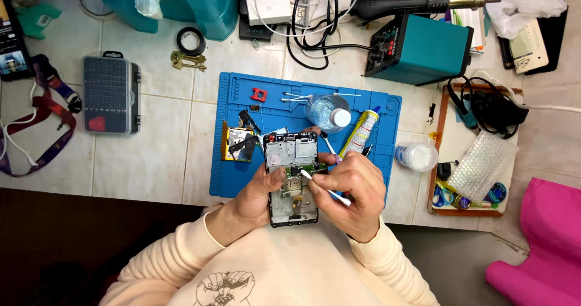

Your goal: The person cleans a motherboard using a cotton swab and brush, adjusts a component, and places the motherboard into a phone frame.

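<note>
Left hand (257, 200): closed around the opened phone (292, 179), gripping its left side at the bench's (145, 161) near edge.
Right hand (351, 188): pinching a cotton swab (324, 188), its tip touching the phone's green circuit board (305, 172).
Phone: over the near edge of the blue mat (230, 179), its top on the mat.
Mat: small clear bottle (328, 112) and glue tube (361, 132) near its far right corner.
Bench left side: grey bit case (111, 93).

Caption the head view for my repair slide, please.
Left hand steadies an opened phone while right hand swabs its board.
</note>
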